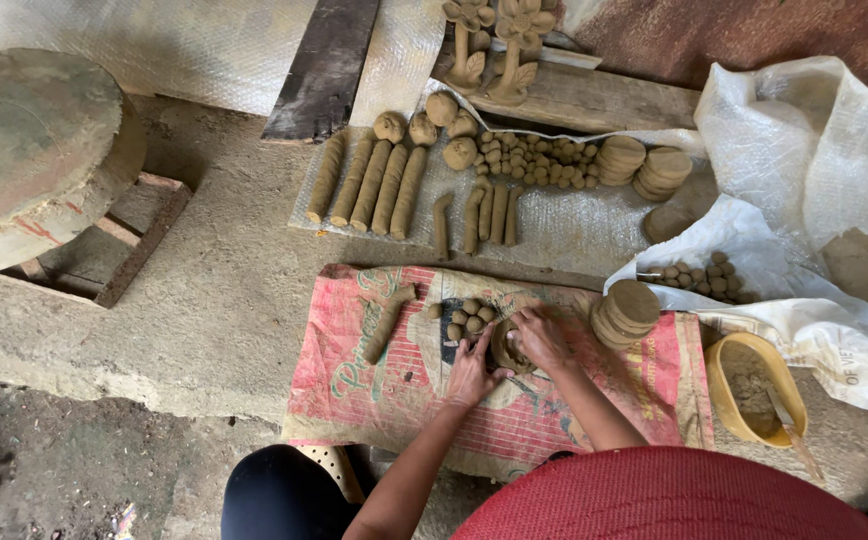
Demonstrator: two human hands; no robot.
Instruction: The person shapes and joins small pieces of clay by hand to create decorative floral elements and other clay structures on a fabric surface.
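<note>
**Clay disc between both hands, on the printed sack**

- Disc (507, 348): small round clay piece, lying flat on the sack (374, 390), directly in front of the person. Round, so no clear long axis. It sits between the two hands, neither much nearer than the other.
- Left hand (471, 372): palm down, fingers spread, pressed against the disc's near-left edge.
- Right hand (540, 336): fingers curled over the disc's far-right rim, touching it. The hands are close together, bracketing the piece; how firm the grip is cannot be told.
- Balls (468, 318): cluster of small clay balls just beyond the left hand, near the disc but apart from it.
- Roll (387, 322): short clay cylinder, lying aslant to the left of the balls, well clear of the hands.
- Stack (626, 313): pile of flat clay rounds just right of the right hand, the closest obstacle on that side.
- Bowl (722, 385): yellow, holding wet clay and a stick, further right, off the sack.
- Far sheet (564, 225): long rolls, short rolls, more balls and stacked rounds laid out in rows, well beyond reach of the present work.
- Clay flowers (494, 45): two finished figures standing at the far edge.
- White bag (804, 150): crumpled at right.
</note>
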